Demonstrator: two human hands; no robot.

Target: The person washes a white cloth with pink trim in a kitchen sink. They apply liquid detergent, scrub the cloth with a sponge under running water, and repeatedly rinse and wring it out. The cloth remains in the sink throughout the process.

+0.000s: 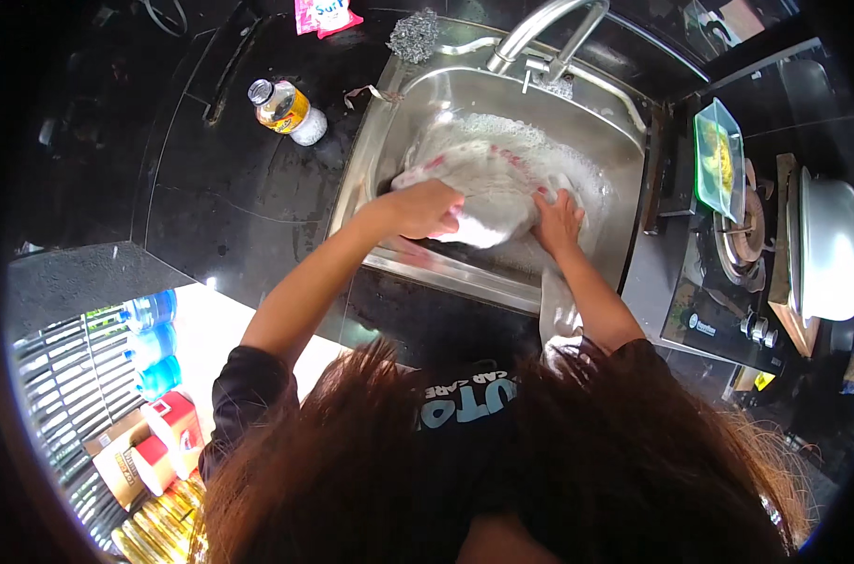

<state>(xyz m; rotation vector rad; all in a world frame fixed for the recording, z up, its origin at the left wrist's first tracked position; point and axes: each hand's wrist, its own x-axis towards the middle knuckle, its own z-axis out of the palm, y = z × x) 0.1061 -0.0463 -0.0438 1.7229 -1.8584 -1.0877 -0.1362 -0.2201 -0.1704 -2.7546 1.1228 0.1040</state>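
A wet white cloth with red marks lies bunched in the stainless steel sink, among suds. My left hand is curled like a fist at the cloth's near left part; its fingertips are hidden. On the right, my right hand has its fingers bent around a fold of the same cloth. A pale length of cloth hangs over the sink's front edge below my right forearm; whether it belongs to the same piece, I cannot tell. The faucet arches over the sink's back rim.
Left of the sink stands an uncapped plastic bottle with white contents. Behind are a pink detergent packet and a metal scouring pad. To the right, a green-rimmed plastic container rests by a gas stove and a white basin.
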